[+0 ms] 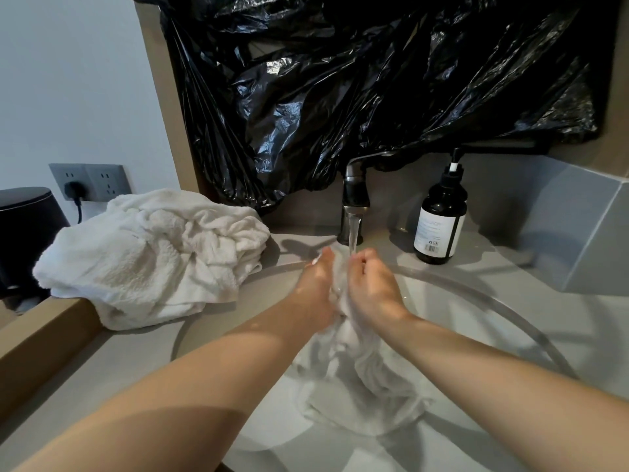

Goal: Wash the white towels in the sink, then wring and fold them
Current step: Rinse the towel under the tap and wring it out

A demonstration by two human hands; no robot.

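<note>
Left fingers [323,262], straight, press a wet towel [357,369] against right fingers [364,258], curled round it, below the tap [354,199]; inner faces hidden. Far left of them, a towel pile [153,257] on the desk [102,362].

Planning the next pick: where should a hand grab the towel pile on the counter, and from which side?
Probably the raised crumpled folds on the sink-side edge of the towel pile, pinched from above and from the right. They stand proud of the heap and lie nearest the left hand; the wall blocks any approach from behind.
</note>
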